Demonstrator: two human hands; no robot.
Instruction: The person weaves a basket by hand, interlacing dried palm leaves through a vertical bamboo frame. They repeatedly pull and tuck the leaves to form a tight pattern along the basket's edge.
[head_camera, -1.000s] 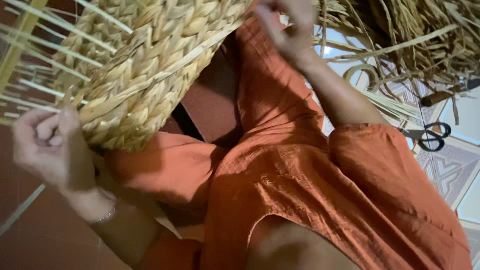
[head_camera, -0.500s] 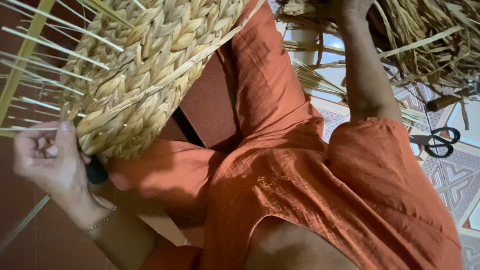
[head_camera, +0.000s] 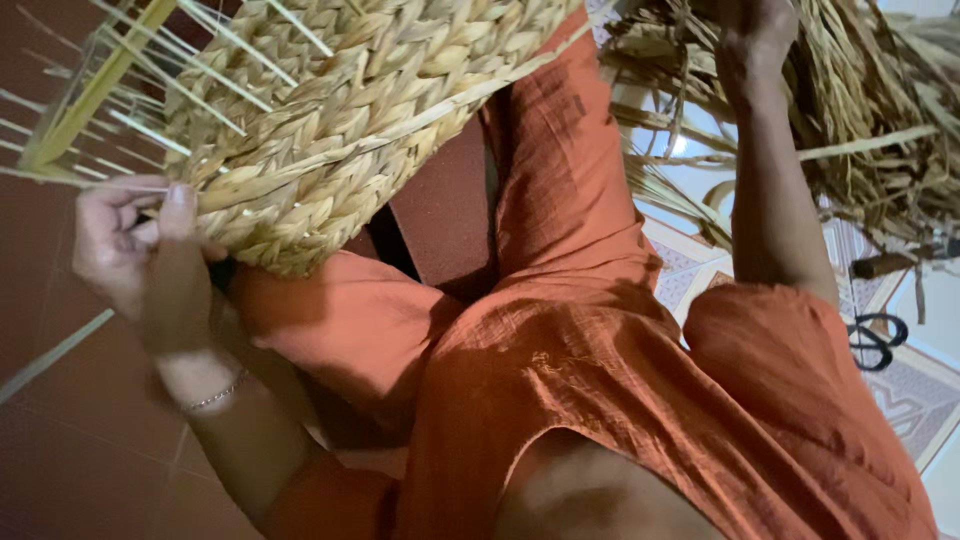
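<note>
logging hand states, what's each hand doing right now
Left hand: closed, pinching thin straw strands at the edge of the woven basket.
Right hand: reaching into the pile of dried straw; grip cannot be told.

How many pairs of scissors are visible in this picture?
1. The scissors lie on the patterned floor at the right edge, below the straw pile; others may be hidden under the straw.

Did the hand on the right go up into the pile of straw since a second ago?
Yes. The right hand has moved right and away from the basket, reaching into the straw pile above the scissors.
</note>
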